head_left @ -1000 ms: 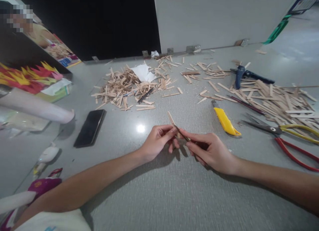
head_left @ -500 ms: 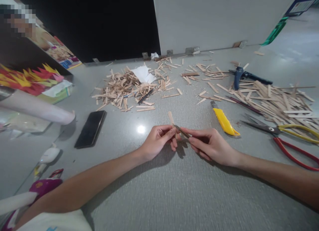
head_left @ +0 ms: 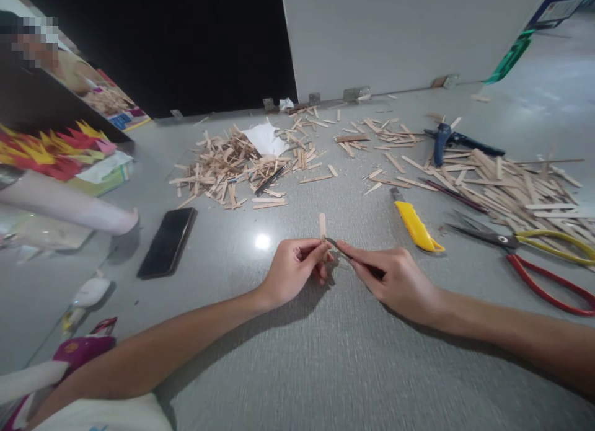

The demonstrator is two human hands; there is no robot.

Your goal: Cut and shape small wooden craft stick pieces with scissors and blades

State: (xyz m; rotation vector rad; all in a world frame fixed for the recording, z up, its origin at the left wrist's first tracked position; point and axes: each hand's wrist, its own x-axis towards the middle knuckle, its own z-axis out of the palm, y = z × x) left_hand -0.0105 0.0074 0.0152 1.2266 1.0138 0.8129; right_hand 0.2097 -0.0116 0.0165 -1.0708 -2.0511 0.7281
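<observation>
My left hand (head_left: 292, 270) pinches a short wooden stick (head_left: 322, 226) that stands nearly upright from my fingertips above the grey table (head_left: 297, 356). My right hand (head_left: 395, 279) is closed on a thin dark blade-like tool (head_left: 343, 253) whose tip meets the base of the stick. Both hands hover close together near the table's middle.
A yellow utility knife (head_left: 415, 225) and red-and-yellow pliers (head_left: 534, 251) lie to the right. Piles of cut wooden sticks (head_left: 232, 164) and longer sticks (head_left: 506, 183) lie behind. A black phone (head_left: 167, 241) lies left. Another person's arm (head_left: 65, 204) rests far left.
The stick in my left hand has turned more upright. My right hand with the tool has shifted slightly toward the stick's base.
</observation>
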